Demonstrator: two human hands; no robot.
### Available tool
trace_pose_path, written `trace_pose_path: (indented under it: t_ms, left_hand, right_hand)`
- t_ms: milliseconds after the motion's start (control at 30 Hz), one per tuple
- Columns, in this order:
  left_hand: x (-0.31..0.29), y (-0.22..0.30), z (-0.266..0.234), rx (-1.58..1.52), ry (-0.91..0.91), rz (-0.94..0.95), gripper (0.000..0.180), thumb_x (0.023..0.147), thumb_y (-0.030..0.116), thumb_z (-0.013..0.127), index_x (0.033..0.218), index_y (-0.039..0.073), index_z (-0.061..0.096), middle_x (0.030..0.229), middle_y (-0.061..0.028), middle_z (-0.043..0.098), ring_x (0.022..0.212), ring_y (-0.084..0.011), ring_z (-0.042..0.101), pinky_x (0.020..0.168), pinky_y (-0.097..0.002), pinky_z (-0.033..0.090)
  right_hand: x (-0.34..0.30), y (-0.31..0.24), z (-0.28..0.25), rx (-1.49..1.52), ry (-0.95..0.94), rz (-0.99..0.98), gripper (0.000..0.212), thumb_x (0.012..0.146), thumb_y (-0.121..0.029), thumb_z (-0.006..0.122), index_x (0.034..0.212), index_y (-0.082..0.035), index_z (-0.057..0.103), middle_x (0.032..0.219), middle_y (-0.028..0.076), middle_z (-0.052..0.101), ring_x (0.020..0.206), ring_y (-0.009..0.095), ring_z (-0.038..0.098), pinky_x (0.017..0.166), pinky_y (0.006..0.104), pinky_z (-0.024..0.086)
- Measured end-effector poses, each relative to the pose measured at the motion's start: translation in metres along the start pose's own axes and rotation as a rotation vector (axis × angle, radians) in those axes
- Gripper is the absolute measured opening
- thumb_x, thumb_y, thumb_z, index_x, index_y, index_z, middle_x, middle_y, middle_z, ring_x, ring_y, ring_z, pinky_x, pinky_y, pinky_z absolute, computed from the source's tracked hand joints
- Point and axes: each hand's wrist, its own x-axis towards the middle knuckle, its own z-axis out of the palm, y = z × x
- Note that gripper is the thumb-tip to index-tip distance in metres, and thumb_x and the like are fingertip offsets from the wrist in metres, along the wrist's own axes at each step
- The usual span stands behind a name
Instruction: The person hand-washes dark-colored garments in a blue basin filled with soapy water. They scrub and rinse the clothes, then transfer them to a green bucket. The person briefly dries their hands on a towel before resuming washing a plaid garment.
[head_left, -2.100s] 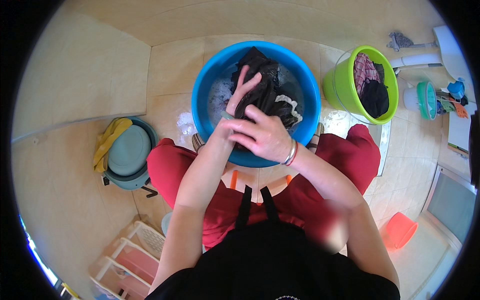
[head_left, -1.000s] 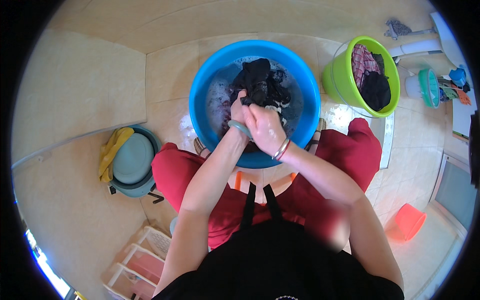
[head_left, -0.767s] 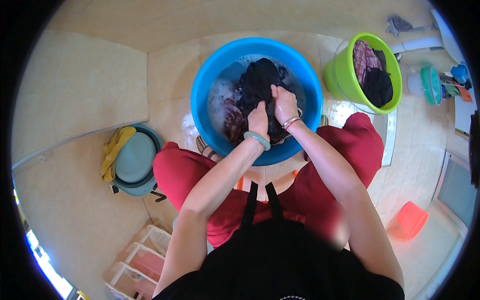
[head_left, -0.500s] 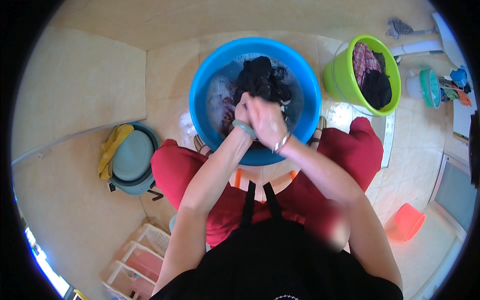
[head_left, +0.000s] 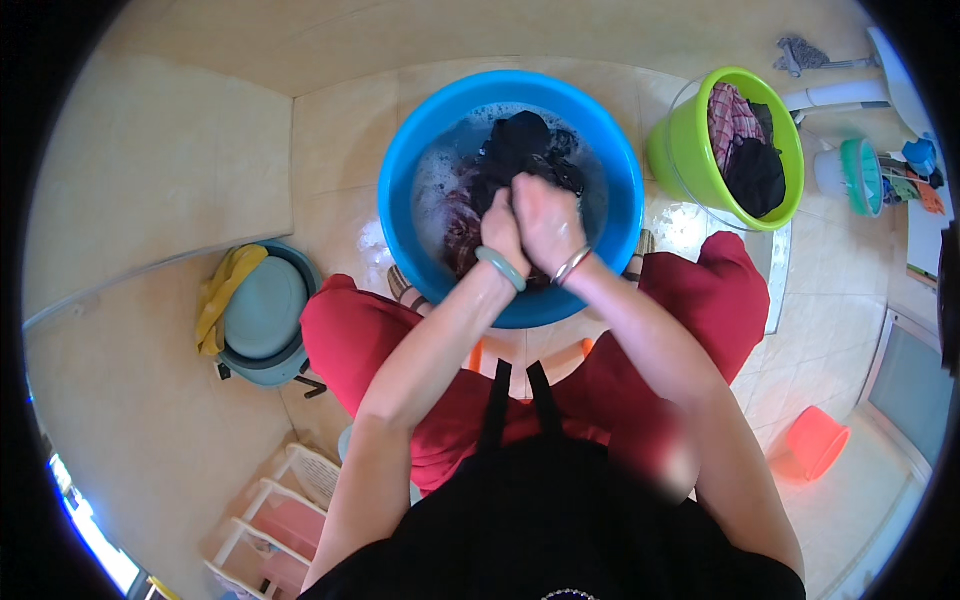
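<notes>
A large blue basin [head_left: 398, 215] of sudsy water stands on the floor between my feet. In it lies wet black clothing [head_left: 517, 143], with a dark red cloth [head_left: 463, 232] beside it on the left. My left hand [head_left: 502, 235], below a green bangle, is closed on the near end of the black clothing. Pressed close against it, my right hand [head_left: 550, 220], with a silver bracelet at the wrist, is curled into a fist over the same black cloth. Motion blurs the right hand a little, and the cloth inside both hands is mostly hidden.
Right of the basin, a lime green bucket [head_left: 676, 150] holds plaid and black clothes. A lidded grey-blue tub [head_left: 265, 310] with a yellow cloth [head_left: 228, 285] stands at left. A small orange-red bucket [head_left: 818, 443] is at lower right, a white rack [head_left: 270, 530] at lower left.
My hands have shifted slightly to the right and turned, the right one now further from the left. More of the dark red cloth shows beside them.
</notes>
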Motion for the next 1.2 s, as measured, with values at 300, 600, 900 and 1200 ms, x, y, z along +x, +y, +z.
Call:
trace_pose_path:
  t_ms: [300,600,900,1200]
  left_hand:
    - [-0.058,-0.004,0.027,0.738,-0.358,0.262,0.031,0.096,0.034,0.054,0.095,0.003,0.06,0.087,-0.0035,0.059,0.084,-0.0102,0.051,0.08,-0.0265,0.043]
    - [-0.036,0.025,0.014,0.502,-0.219,0.39,0.045,0.095,0.044,0.052,0.122,0.009,0.061,0.112,-0.0081,0.064,0.106,-0.0176,0.056,0.092,-0.0283,0.042]
    - [-0.029,0.054,0.036,0.076,-0.554,0.106,0.044,0.087,0.03,0.066,0.125,0.011,0.054,0.13,-0.0029,0.045,0.119,-0.0186,0.044,0.102,-0.0364,0.037]
    - [-0.029,-0.01,0.049,0.198,0.143,-0.104,0.04,0.093,0.034,0.049,0.105,0.001,0.066,0.103,-0.0108,0.066,0.091,-0.0196,0.06,0.081,-0.0331,0.046]
  right_hand:
    - [-0.011,0.107,-0.02,0.794,-0.403,0.861,0.072,0.08,-0.061,0.063,0.117,0.001,0.063,0.117,0.015,0.063,0.107,0.021,0.058,0.094,0.0307,0.042]
    - [0.023,0.076,-0.073,1.225,0.357,0.512,0.04,0.077,-0.001,0.053,0.117,0.002,0.051,0.105,0.01,0.059,0.093,0.019,0.058,0.086,0.0297,0.048]
    - [-0.026,-0.046,-0.045,0.309,0.024,-0.053,0.03,0.079,-0.01,0.071,0.104,-0.006,0.054,0.085,0.014,0.053,0.072,0.038,0.058,0.061,0.0415,0.049]
    - [-0.006,0.074,0.007,0.091,0.066,0.401,0.041,0.096,-0.028,0.045,0.067,-0.003,0.059,0.07,0.023,0.061,0.067,0.042,0.06,0.064,0.0485,0.049]
